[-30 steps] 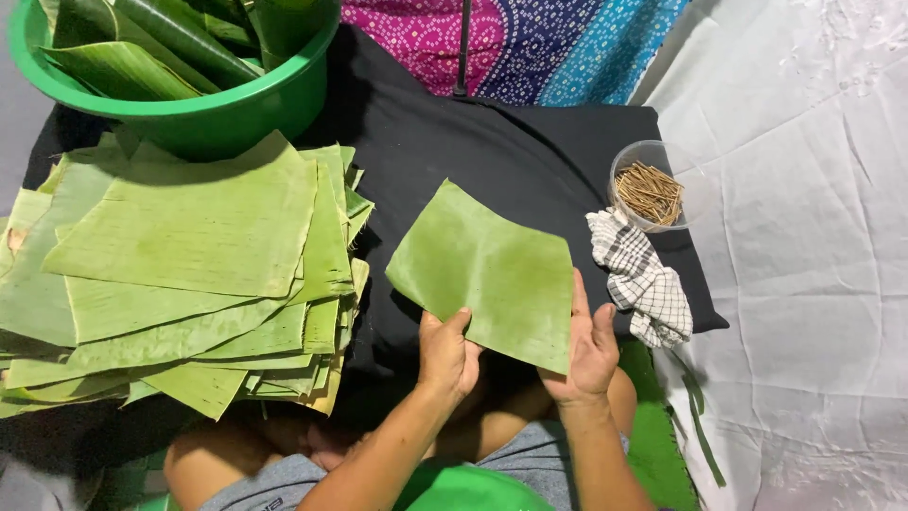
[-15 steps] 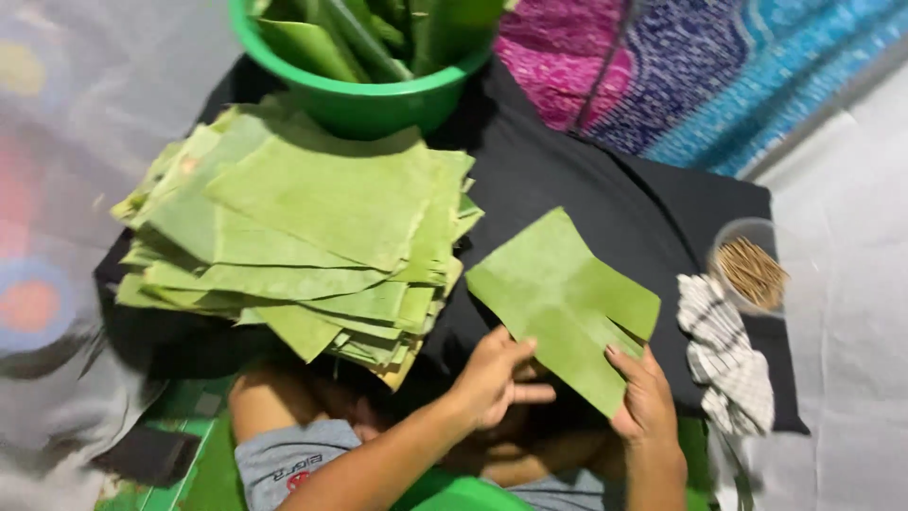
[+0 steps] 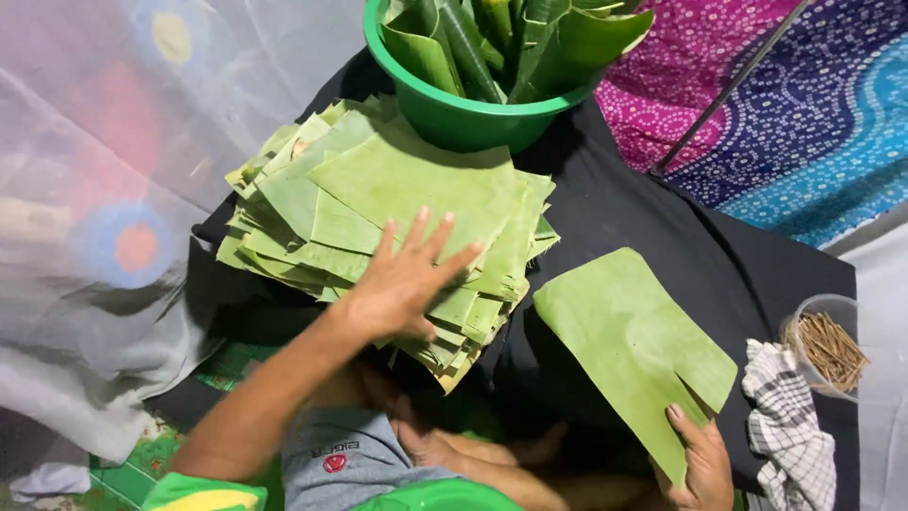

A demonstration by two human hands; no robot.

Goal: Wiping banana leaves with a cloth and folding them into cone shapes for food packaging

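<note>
Now my left hand (image 3: 402, 279), grip spread flat and holding nothing, rests on the leaf stack (image 3: 378, 218), while my right hand (image 3: 705, 464) pinches the cut leaf (image 3: 629, 336); next, probably peeling off one top sheet.

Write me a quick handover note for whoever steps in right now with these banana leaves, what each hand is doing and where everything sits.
Left hand: open, fingers spread, flat on top of the stack of cut leaf pieces.
Right hand: holding the near edge of a single split leaf piece lying on the black cloth.
Green basin of rolled leaves sits behind the stack. Clear cup of sticks and checked cloth lie at far right.
Done: one piece lies apart from the stack.
Left: the stack remains thick; the single piece is flat, not folded.
</note>
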